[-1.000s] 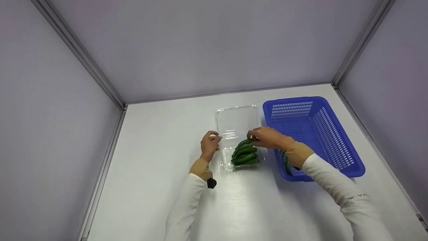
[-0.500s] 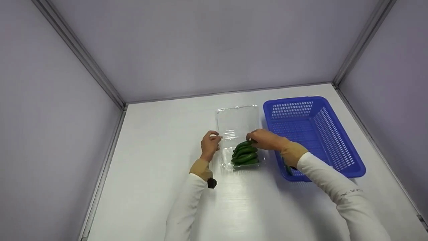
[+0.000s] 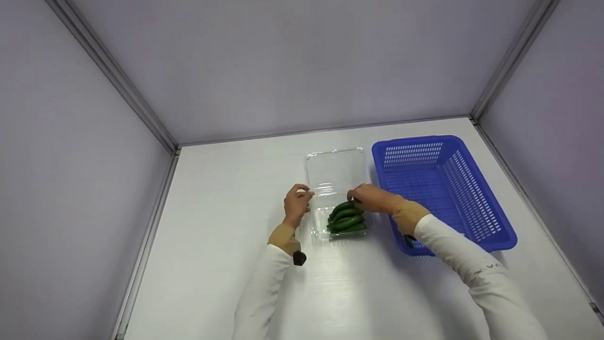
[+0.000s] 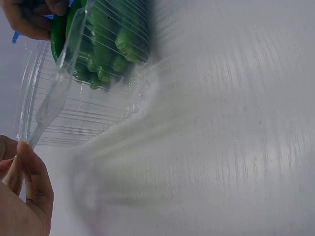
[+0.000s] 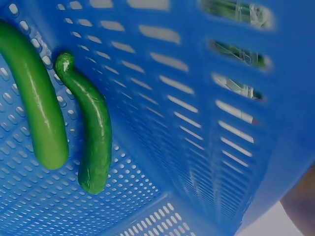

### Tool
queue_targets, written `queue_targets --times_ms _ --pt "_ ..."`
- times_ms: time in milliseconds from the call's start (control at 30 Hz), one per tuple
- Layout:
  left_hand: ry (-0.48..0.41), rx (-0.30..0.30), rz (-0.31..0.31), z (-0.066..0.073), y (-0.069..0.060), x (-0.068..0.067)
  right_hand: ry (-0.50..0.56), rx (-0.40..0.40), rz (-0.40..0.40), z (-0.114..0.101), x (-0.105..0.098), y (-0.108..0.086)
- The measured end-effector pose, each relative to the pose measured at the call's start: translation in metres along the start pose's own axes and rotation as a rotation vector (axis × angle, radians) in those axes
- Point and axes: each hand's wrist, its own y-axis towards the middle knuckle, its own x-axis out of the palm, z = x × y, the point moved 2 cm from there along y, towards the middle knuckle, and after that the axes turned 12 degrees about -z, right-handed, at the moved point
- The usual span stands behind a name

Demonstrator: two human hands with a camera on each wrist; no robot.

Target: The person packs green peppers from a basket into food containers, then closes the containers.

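A clear plastic clamshell box (image 3: 335, 165) lies with its lid folded back, and several green cucumbers (image 3: 347, 222) sit side by side in its near half. At the box's left edge my left hand (image 3: 296, 207) pinches the rim between thumb and finger, as the left wrist view shows on the clear plastic wall (image 4: 51, 101). My right hand (image 3: 373, 198) is over the box's right side, its fingers holding the end of the farthest cucumber (image 4: 58, 37). Part of that cucumber is hidden by the fingers. Only a blurred edge of the right hand (image 5: 301, 201) appears in the right wrist view.
Right of the box stands a blue perforated basket (image 3: 505, 233), close beside it and under my right forearm. Two cucumbers (image 5: 95, 132) lie on its floor along the side wall. Grey panels (image 3: 302, 71) enclose the white table (image 3: 222, 226) at the back and sides.
My right hand has come slightly down and toward me, and the farthest cucumber now lies closer against the others. The left hand has stayed at the box's rim.
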Motion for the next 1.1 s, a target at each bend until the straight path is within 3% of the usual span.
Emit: queue_targets --times_ms 233,700,1100 --pt "-0.019 -0.001 -0.012 0.000 0.000 -0.001 -0.023 0.019 -0.043 0.003 0.002 0.002" --pt "-0.016 0.004 -0.003 0.002 -0.001 0.000 -0.006 0.027 -0.045 0.002 -0.003 -0.001" --pt "0.002 0.020 -0.005 0.004 -0.003 0.000 -0.074 0.017 0.075 0.004 -0.019 -0.019"
